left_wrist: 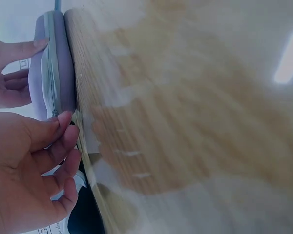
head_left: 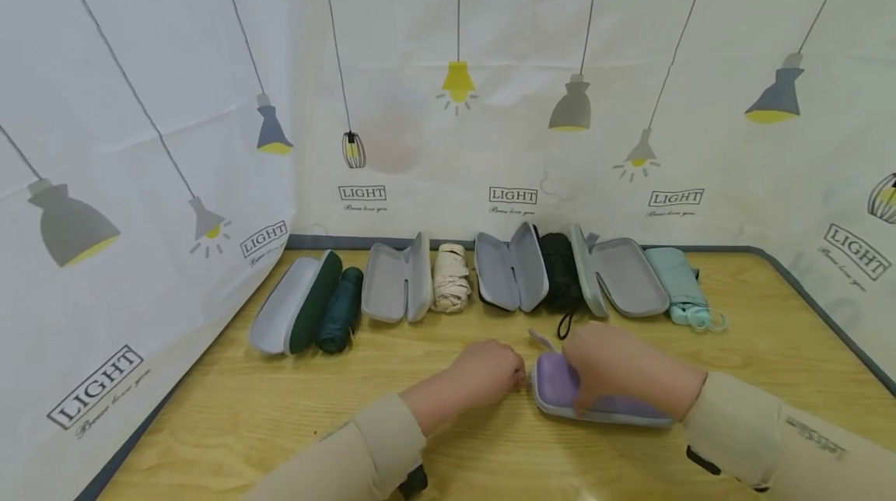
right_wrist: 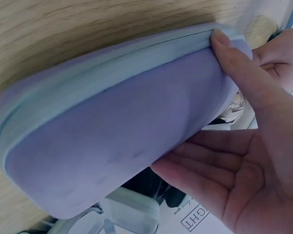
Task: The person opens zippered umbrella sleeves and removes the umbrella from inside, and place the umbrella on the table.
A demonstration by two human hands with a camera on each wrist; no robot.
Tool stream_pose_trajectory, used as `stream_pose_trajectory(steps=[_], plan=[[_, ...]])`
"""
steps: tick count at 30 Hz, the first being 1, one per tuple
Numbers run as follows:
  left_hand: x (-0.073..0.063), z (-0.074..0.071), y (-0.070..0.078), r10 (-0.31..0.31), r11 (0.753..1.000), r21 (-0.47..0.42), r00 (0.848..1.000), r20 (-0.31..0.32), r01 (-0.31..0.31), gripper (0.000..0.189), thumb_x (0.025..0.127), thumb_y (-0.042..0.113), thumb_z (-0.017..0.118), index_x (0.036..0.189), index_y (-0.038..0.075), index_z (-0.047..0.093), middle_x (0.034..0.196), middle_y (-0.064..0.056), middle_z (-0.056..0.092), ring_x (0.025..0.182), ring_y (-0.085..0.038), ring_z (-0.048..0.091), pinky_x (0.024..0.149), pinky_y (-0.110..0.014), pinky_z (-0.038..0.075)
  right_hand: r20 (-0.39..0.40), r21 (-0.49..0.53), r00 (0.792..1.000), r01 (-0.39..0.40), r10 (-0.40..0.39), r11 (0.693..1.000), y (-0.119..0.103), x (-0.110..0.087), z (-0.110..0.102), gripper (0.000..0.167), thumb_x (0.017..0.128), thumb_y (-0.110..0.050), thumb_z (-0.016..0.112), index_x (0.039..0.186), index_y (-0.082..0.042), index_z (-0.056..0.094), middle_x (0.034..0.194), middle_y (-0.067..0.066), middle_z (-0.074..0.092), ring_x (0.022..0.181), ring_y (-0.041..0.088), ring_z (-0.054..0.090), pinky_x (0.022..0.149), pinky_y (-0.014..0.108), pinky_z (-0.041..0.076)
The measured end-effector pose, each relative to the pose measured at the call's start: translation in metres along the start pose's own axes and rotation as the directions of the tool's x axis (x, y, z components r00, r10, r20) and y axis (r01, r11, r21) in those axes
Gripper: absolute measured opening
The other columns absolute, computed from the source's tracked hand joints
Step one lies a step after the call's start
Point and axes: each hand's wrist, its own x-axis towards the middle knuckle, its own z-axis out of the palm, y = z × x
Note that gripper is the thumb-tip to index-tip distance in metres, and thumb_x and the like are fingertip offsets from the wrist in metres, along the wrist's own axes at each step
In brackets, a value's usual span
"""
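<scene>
A purple zip case (head_left: 555,380) with a pale grey zipper band lies closed on the wooden table, in front of the row of other cases. My right hand (head_left: 623,369) grips it from above, thumb on the zipper band and fingers along the opposite side, as the right wrist view shows. At the case's left end is my left hand (head_left: 488,371). Its thumb and index finger pinch the small zipper pull (left_wrist: 54,113), largely hidden by the fingertips, while the other fingers curl loosely. A grey strap (head_left: 542,341) sticks out from the case's far left corner.
Along the back stand open cases: a dark green one (head_left: 315,303), two grey-lined ones (head_left: 385,283) (head_left: 497,271) and a mint one (head_left: 630,275). Beside them lie folded umbrellas: dark green (head_left: 341,310), beige (head_left: 451,279), black (head_left: 558,271) and mint (head_left: 675,279). A lamp-print curtain (head_left: 420,96) encloses the table.
</scene>
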Motion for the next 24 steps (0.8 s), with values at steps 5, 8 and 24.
stream_pose_trajectory(steps=[5, 8, 24], plan=[[-0.009, 0.002, -0.007, -0.015, 0.999, -0.028, 1.0, 0.006, 0.015, 0.019, 0.096, 0.026, 0.062, 0.08, 0.026, 0.072, 0.082, 0.016, 0.067, 0.08, -0.007, 0.063, 0.069, -0.025, 0.049, -0.011, 0.061, 0.999, -0.042, 0.043, 0.997, -0.006, 0.008, -0.002, 0.048, 0.055, -0.044, 0.092, 0.063, -0.015, 0.056, 0.063, -0.005, 0.05, 0.057, 0.012, 0.046, 0.054, 0.034, 0.044], [-0.015, 0.001, -0.011, -0.031, 0.998, -0.056, 1.0, 0.006, 0.031, 0.016, 0.095, 0.025, 0.063, 0.084, 0.026, 0.074, 0.084, 0.016, 0.068, 0.08, -0.006, 0.063, 0.07, -0.025, 0.05, -0.012, 0.088, 0.997, -0.077, 0.079, 0.993, -0.011, 0.012, -0.003, 0.047, 0.057, -0.046, 0.091, 0.062, -0.014, 0.056, 0.062, -0.004, 0.05, 0.056, 0.013, 0.046, 0.053, 0.034, 0.043], [-0.015, 0.001, -0.023, -0.164, 0.986, -0.007, 0.983, -0.085, 0.164, 0.022, 0.096, 0.022, 0.062, 0.074, 0.021, 0.064, 0.068, 0.009, 0.058, 0.059, -0.008, 0.05, 0.05, -0.028, 0.042, 0.008, 0.101, 0.983, -0.181, 0.181, 0.978, -0.02, 0.007, -0.001, 0.06, 0.07, -0.066, 0.075, 0.083, -0.008, 0.065, 0.068, 0.001, 0.057, 0.061, 0.016, 0.053, 0.058, 0.039, 0.047]])
